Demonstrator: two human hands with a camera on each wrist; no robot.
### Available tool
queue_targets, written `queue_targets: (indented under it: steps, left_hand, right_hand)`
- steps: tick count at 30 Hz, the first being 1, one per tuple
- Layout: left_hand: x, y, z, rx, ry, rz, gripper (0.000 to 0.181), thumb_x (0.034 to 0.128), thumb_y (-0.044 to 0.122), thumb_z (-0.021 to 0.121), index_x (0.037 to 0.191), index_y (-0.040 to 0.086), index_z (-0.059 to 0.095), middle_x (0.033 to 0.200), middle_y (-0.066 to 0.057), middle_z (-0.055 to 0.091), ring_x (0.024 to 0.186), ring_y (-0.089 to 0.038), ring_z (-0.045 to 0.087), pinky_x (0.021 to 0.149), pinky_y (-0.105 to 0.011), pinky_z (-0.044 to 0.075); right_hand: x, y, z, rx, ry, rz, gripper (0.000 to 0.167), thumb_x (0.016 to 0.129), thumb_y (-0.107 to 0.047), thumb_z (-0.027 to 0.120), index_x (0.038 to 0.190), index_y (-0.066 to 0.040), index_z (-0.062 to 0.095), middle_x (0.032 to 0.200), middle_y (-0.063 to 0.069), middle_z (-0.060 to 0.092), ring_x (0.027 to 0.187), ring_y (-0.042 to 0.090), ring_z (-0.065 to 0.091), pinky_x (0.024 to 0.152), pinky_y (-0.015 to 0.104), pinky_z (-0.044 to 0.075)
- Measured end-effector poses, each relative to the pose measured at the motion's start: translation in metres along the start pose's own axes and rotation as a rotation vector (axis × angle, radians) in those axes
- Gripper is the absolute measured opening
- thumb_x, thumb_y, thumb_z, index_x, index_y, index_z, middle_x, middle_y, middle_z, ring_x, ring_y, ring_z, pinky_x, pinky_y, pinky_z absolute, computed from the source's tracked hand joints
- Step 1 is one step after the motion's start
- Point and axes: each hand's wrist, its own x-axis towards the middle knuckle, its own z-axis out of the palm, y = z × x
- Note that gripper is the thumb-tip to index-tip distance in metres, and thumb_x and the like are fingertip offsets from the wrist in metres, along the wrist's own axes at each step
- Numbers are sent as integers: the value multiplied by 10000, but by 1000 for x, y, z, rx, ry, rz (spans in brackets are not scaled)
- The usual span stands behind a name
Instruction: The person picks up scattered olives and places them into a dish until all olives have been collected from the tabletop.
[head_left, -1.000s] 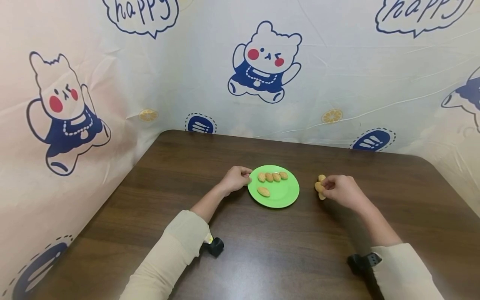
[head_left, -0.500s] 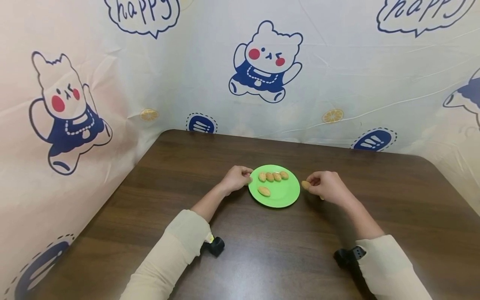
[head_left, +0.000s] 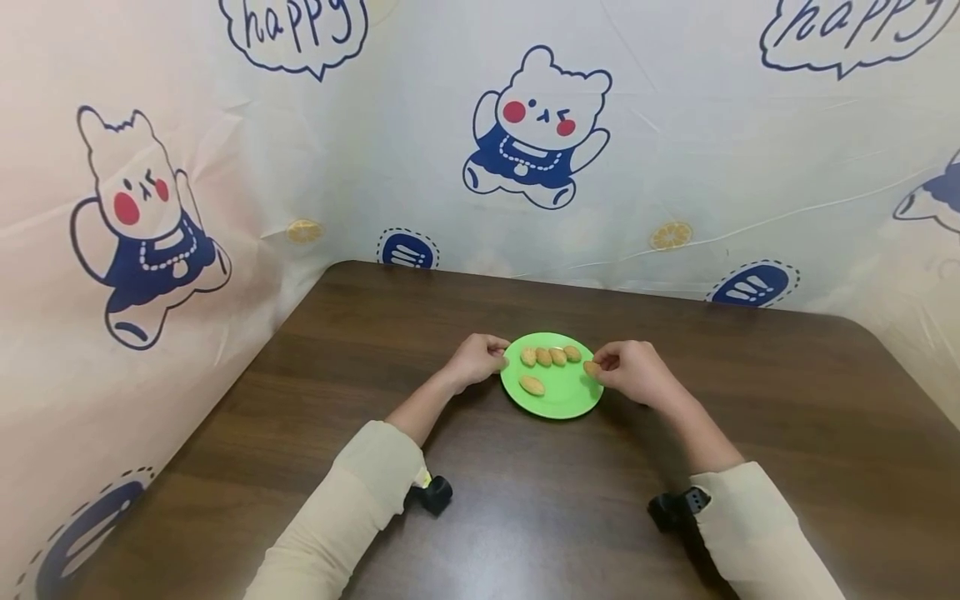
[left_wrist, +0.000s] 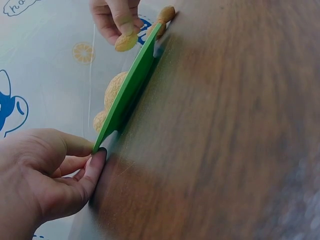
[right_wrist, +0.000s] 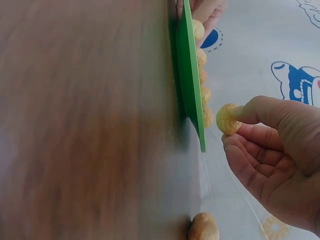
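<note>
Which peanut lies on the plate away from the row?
The peanut at the front left of the plate; the other four lie in a row behind it.

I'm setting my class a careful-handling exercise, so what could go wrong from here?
The held peanut is only pinched by the right grip, near the edge of the plate, so it might slip and roll onto the table. The left grip pinches the plate's rim; a sudden jerk could tilt it and scatter the row of four peanuts.
</note>
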Motion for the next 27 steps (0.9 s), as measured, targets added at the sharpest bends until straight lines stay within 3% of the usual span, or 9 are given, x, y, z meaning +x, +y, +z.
queue_targets:
  steps: [6,12,27]
  left_hand:
    - [1,1,1,-17,-8,11,380,892,28,572,1262,-47,535,1106,-142,589,1012,-210,532,758,-259,481]
    - [1,1,1,-22,-8,4,380,893,25,571,1264,-46,534,1100,-139,589,1008,-203,531,751,-250,482]
    - [1,-2,1,-8,-1,0,378,894,38,573,1265,-31,540,1109,-132,592,1018,-205,533,780,-269,473]
  right_hand:
    - [4,-6,3,-13,0,6,151,820,-152,668,903,-31,703,794,16,644,737,164,577,621,304,465]
    - [12,-12,9,4,-1,-47,142,790,-62,658,905,14,694,796,51,648,745,184,583,655,319,484]
    - [27,-29,25,-3,-63,-125,164,796,-74,696,932,16,712,826,62,680,763,179,624,661,306,508]
